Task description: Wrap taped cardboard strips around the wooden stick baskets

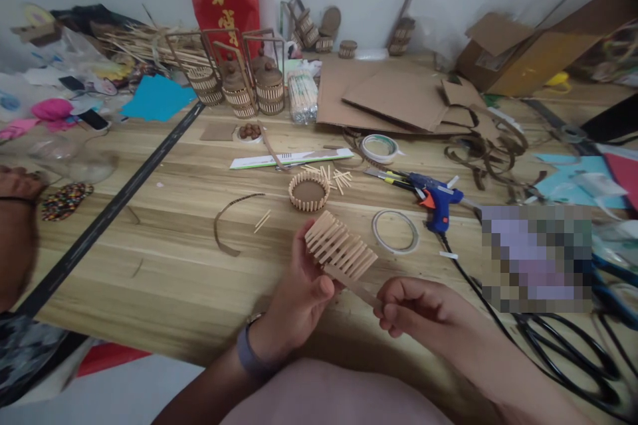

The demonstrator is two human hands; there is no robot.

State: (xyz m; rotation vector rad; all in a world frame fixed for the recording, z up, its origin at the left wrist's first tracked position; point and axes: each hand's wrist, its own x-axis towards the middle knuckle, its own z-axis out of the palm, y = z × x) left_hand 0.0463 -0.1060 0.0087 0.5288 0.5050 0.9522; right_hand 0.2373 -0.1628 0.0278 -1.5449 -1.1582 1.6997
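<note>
My left hand [302, 285] is closed around a small basket of wooden sticks [341, 246], tilted so that its row of pale sticks faces up. Between the thumb and fingers of my right hand [423, 312] is the end of a brown cardboard strip [356, 287], whose other end meets the lower edge of the stick basket. Just beyond my left hand, a round tray edged with short sticks [309, 204] rests on the table. Loose sticks [340, 179] lie beside it, and a curved cardboard strip [218, 229] lies to its left.
A blue glue gun [438, 202] with a black cord lies at the right, near tape rolls [395, 231]. Finished lidded baskets [270, 94] stand at the back by cardboard sheets [399, 96]. Another person's arm [17, 246] rests at the left edge.
</note>
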